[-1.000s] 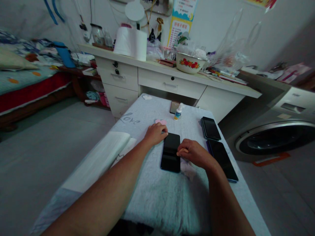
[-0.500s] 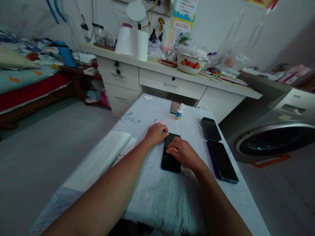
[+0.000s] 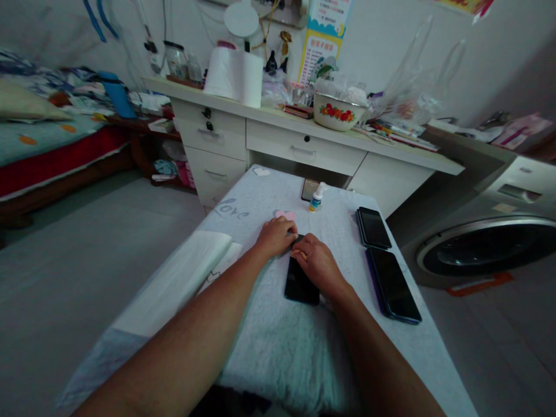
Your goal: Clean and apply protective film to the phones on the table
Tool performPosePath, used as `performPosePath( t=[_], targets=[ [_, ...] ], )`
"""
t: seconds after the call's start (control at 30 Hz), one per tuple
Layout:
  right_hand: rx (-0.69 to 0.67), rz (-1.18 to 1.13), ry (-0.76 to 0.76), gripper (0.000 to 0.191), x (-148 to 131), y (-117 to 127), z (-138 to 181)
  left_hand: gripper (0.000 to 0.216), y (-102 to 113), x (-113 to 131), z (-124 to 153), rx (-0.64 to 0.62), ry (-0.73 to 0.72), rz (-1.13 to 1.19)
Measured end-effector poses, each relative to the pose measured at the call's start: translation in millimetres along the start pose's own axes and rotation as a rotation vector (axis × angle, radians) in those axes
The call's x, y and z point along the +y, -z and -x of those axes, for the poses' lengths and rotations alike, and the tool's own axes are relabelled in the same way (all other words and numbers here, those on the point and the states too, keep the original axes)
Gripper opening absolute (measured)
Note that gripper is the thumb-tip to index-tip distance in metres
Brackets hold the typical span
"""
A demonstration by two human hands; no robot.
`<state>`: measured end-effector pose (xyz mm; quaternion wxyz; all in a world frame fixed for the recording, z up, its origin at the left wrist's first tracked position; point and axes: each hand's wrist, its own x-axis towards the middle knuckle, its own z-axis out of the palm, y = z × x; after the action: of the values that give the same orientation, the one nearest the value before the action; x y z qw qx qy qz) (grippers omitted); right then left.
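Observation:
A black smartphone point(image 3: 300, 285) lies screen up on the cloth-covered table. At its upper left corner my left hand point(image 3: 274, 236) grips the edge with curled fingers. My right hand point(image 3: 320, 263) is closed around a small orange cloth or pad point(image 3: 299, 254), pressed against the upper part of the screen; its exact kind is too small to tell. Beyond the hands stands a small white-capped spray bottle point(image 3: 316, 198), beside another phone point(image 3: 309, 189) lying flat.
Two dark devices, a smaller one point(image 3: 373, 227) and a longer one point(image 3: 394, 285), lie along the table's right side. Folded white material point(image 3: 182, 278) rests at the left edge. Behind is a white desk point(image 3: 304, 142) with a flowered bowl point(image 3: 339, 111); a washing machine point(image 3: 499, 197) stands right.
My right hand has slid up the screen with the orange piece, toward the phone's top edge and my left hand. The left hand and the phone have stayed in place.

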<state>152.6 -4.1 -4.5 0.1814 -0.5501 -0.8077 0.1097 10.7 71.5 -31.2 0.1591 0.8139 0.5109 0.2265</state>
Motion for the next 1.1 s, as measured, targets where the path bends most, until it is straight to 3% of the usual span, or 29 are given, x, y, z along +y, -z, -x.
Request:
performPosePath(
  t=[0.27, 0.5, 0.67, 1.1],
  targets=[
    [0.022, 0.073, -0.068, 0.017, -1, 1, -6, 0.015, -1, -1, -1, -0.006, -0.007, -0.005],
    [-0.087, -0.039, 0.056, 0.017, -6, 9, 4, 0.015, 2, 1, 0, -0.021, -0.003, 0.008],
    [-0.087, -0.093, 0.114, 0.016, -6, 8, 6, 0.017, 3, 1, 0, -0.016, -0.016, -0.001],
    [0.065, 0.111, -0.12, 0.019, 4, -2, -8, 0.016, 3, 0, 1, -0.02, 0.006, 0.004]
  ],
)
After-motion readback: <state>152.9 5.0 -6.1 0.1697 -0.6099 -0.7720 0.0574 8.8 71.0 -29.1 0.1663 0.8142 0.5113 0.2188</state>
